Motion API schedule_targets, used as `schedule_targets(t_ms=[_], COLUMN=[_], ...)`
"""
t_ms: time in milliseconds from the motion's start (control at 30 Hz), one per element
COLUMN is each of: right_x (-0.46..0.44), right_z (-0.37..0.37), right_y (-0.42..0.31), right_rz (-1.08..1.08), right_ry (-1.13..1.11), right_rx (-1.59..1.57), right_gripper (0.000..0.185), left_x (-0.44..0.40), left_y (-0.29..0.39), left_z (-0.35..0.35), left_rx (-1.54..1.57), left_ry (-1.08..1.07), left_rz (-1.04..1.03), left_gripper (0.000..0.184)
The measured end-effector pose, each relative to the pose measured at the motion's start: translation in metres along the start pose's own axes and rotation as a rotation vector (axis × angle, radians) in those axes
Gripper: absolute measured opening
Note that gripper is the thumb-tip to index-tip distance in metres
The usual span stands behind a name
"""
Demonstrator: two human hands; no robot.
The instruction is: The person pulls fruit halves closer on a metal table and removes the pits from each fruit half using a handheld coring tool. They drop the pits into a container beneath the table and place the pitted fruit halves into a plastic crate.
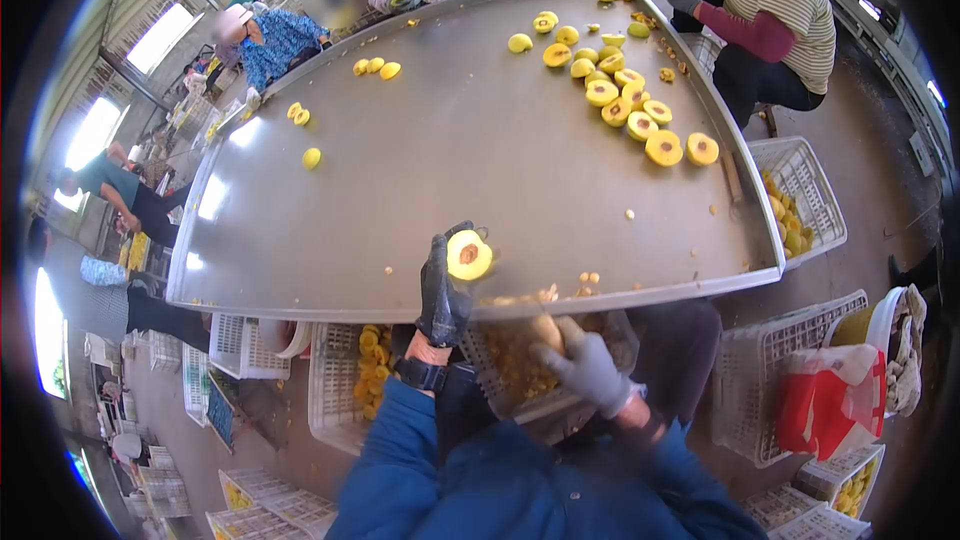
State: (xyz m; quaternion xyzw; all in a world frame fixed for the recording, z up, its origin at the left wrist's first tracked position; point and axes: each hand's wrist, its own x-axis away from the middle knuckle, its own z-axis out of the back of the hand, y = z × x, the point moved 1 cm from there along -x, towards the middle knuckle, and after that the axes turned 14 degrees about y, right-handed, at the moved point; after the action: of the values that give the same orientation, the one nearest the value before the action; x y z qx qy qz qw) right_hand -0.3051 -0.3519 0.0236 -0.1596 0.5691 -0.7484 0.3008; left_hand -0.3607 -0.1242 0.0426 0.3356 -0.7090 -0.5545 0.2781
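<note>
My left hand (442, 292), in a black glove, is closed around a yellow peach half (469, 255) above the table's near edge. The cut face is turned up and shows the brown pit area in the middle. Lower right, my right hand (592, 372), in a grey glove, grips a tool with a pale wooden handle (547, 332). Motion smears the tool, and its working end cannot be made out. Beneath both hands stands a crate of scraps (515, 380), partly hidden by my arms and the table rim.
A metal table (400, 190) with a raised rim spreads ahead. Cut peach halves (640, 125) cluster at its far right; small pieces (590, 278) lie nearby. Crates flank me, including one of yellow fruit (372, 360) and one beside a red bag (832, 400). Co-workers (775, 30) sit around the table.
</note>
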Motion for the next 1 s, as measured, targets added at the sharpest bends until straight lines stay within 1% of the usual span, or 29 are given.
schedule_targets(t_ms=[33,67,100,133,200,233,300,333,433,533,633,733,833,867,900,967,1000], right_x=[-0.002,-0.002,0.000,0.004,0.011,0.014,0.021,0.022,0.026,0.028,0.029,0.029,0.026,0.026,0.026,0.027,0.027], right_z=[0.005,0.006,0.000,-0.007,-0.015,-0.020,-0.027,-0.032,-0.036,-0.034,-0.038,-0.037,-0.033,-0.033,-0.033,-0.030,-0.028], right_y=[-0.028,-0.047,-0.053,-0.058,-0.074,-0.079,-0.085,-0.082,-0.082,-0.091,-0.079,-0.076,-0.078,-0.077,-0.076,-0.075,-0.077], right_rz=[-0.010,-0.010,0.034,0.076,0.141,0.147,0.162,0.237,0.281,0.408,0.287,0.311,0.250,0.271,0.290,0.280,0.255], right_ry=[0.005,0.000,0.038,0.076,0.123,0.123,0.128,0.141,0.157,0.165,0.116,0.081,0.026,0.024,0.024,0.008,-0.007], right_rx=[0.026,0.062,0.052,0.043,0.065,0.101,0.178,0.249,0.293,0.415,0.355,0.317,0.355,0.245,0.136,0.096,0.165], right_gripper=[0.048,0.046,0.041,0.037,0.029,0.029,0.029,0.026,0.024,0.023,0.024,0.025,0.026,0.026,0.026,0.026,0.026], left_x=[0.020,0.038,0.054,0.069,0.094,0.103,0.111,0.112,0.116,0.117,0.118,0.120,0.119,0.115,0.114,0.113,0.114], left_y=[0.008,0.017,0.024,0.028,0.044,0.049,0.051,0.051,0.051,0.050,0.048,0.051,0.054,0.049,0.049,0.052,0.057], left_z=[0.001,0.000,0.000,0.000,-0.015,-0.018,-0.018,-0.020,-0.023,-0.020,-0.021,-0.027,-0.028,-0.026,-0.024,-0.027,-0.032], left_rx=[0.004,0.011,0.017,-0.101,0.090,0.186,0.158,0.148,0.116,0.151,0.178,0.230,-0.158,0.047,0.049,0.054,0.055], left_ry=[0.032,0.061,0.088,0.066,0.149,0.190,0.195,0.198,0.211,0.171,0.179,0.239,0.244,0.262,0.267,0.279,0.281], left_rz=[-0.004,-0.011,-0.020,-0.179,-0.058,0.003,-0.052,-0.082,-0.166,-0.105,-0.077,-0.080,-0.294,-0.175,-0.168,-0.150,-0.190], left_gripper=[0.055,0.055,0.056,0.056,0.058,0.059,0.057,0.056,0.054,0.056,0.056,0.052,0.054,0.054,0.052,0.048,0.048])
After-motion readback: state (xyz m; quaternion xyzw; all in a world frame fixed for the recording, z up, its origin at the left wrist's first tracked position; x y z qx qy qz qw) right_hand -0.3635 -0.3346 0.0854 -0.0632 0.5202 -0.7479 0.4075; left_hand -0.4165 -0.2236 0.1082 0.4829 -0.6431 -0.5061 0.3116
